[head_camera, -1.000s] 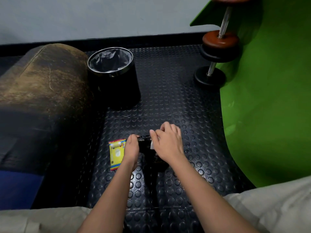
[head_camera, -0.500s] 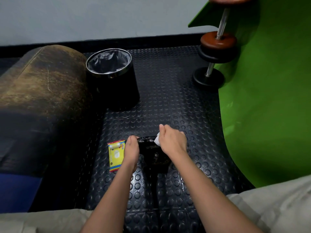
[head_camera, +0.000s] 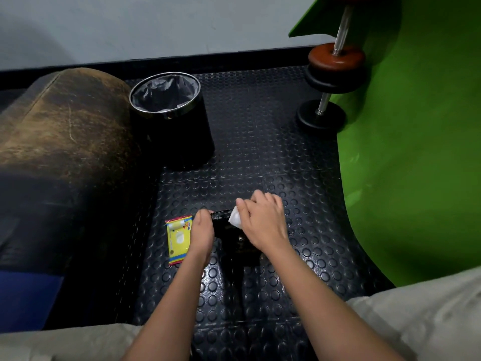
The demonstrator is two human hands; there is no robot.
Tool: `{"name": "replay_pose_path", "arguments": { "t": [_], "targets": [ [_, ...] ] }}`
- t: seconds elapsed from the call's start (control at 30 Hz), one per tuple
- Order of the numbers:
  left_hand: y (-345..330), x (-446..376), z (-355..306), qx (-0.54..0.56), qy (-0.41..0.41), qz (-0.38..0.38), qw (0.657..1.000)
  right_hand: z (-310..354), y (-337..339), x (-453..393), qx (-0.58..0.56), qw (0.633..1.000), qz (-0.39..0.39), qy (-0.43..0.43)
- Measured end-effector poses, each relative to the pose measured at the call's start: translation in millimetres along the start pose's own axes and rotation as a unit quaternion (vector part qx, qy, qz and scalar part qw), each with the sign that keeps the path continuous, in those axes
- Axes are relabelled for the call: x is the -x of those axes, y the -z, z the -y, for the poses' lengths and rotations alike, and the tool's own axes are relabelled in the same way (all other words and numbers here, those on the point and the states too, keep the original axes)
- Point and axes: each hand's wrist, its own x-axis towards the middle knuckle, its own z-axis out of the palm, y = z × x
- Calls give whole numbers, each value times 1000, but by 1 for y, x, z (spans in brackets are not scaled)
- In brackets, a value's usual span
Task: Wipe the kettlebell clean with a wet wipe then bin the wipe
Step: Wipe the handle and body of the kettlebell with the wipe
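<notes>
A black kettlebell (head_camera: 234,238) stands on the studded rubber floor between my hands, mostly hidden by them. My left hand (head_camera: 201,234) grips the left end of its handle. My right hand (head_camera: 263,222) holds a white wet wipe (head_camera: 235,218) pressed against the right side of the handle. A yellow wet-wipe pack (head_camera: 178,238) lies flat on the floor just left of my left hand. A black bin (head_camera: 171,118) with a chrome rim and dark liner stands farther back, to the left.
A worn brown leather bench (head_camera: 59,142) runs along the left. A dumbbell (head_camera: 330,82) with brown and black plates leans at the back right against a green curved panel (head_camera: 416,152). My knees in light trousers fill the bottom corners.
My right hand with the wipe has slid from over the middle of the handle toward its right side, showing more of the white wipe. My left hand has kept its grip.
</notes>
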Motion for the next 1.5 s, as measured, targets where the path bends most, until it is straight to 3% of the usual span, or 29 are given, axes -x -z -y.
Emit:
{"name": "replay_pose_path", "arguments": {
  "t": [0.17, 0.27, 0.4, 0.6, 0.8, 0.93, 1.07, 1.17, 1.37, 1.5],
  "targets": [
    [-1, 1, -2, 2, 0, 4, 1000, -26, 6, 2, -80, 993, 1, -81],
    [-2, -1, -1, 6, 12, -1, 1000, -19, 15, -7, -77, 989, 70, -108],
    [1, -4, 3, -3, 10, -6, 1000, 15, 19, -20, 35, 990, 133, -22],
    [1, -4, 6, -21, -25, -13, 999, 51, 1, -11, 68, 989, 97, 90],
    [-3, -3, 10, -52, -54, -21, 997, 31, 2, -3, 40, 998, 27, 48],
    [-7, 1, 8, -73, -64, -16, 995, 11, 16, -12, 54, 995, 84, -1],
    [-2, -2, 11, -82, -61, -10, 995, -20, 27, -15, -56, 980, 173, -84],
    [0, -2, 11, -96, -66, -13, 993, -23, 27, -15, -83, 973, 186, -111],
    [3, -7, 16, -99, -53, -23, 993, 23, 26, -24, 18, 981, 195, 5],
    [0, -7, 18, -89, -56, -17, 994, 39, 22, -26, 12, 978, 202, 49]
  ]
}}
